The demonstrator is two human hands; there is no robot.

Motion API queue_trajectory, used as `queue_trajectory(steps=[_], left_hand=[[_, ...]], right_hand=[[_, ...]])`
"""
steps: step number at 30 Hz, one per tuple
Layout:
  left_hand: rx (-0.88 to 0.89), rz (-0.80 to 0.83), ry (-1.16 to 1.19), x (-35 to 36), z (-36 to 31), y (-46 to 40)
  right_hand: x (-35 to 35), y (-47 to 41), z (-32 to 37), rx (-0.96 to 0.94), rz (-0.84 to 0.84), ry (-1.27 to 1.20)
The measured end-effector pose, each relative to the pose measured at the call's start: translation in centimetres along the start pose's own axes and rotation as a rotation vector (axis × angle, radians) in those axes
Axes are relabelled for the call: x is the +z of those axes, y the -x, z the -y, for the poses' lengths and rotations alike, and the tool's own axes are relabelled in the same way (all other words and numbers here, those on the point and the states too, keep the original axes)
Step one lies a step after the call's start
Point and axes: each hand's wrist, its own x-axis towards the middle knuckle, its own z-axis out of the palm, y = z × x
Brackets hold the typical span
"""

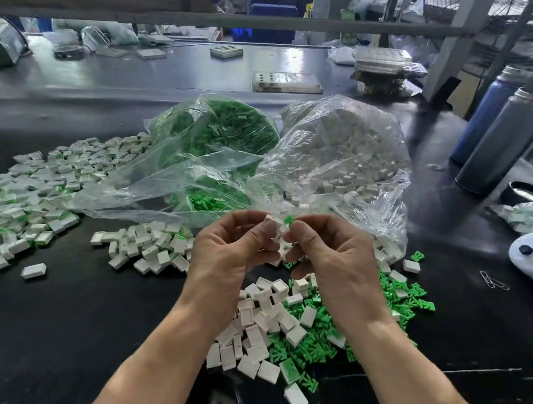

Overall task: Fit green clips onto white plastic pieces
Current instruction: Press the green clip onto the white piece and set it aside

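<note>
Left hand (231, 250) pinches a white piece (274, 224); right hand (329, 254) pinches a green clip (288, 220). Black table (71, 329) carries loose parts, two clear bags. Cluttered workshop behind.

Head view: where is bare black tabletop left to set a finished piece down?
Bare black tabletop lies left of the left hand, between the big heap of assembled white-and-green pieces and the small white pile. Under the right hand, loose white pieces and green clips crowd the surface; the clear plastic bags fill the middle.
</note>
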Motion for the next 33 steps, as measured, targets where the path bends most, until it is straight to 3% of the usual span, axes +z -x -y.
queue_trajectory(steps=[4,19,33], left_hand=[[-0.068,0.017,0.134,0.03,0.12,-0.20],[-0.201,0.027,0.179,-0.10,0.33,-0.30],[-0.010,0.033,-0.299,-0.73,-0.39,0.18]], right_hand=[[-0.06,0.03,-0.09,-0.002,0.020,0.035],[0.01,0.23,-0.02,-0.024,0.039,0.058],[-0.79,-0.06,0.00,-0.057,0.156,0.449]])
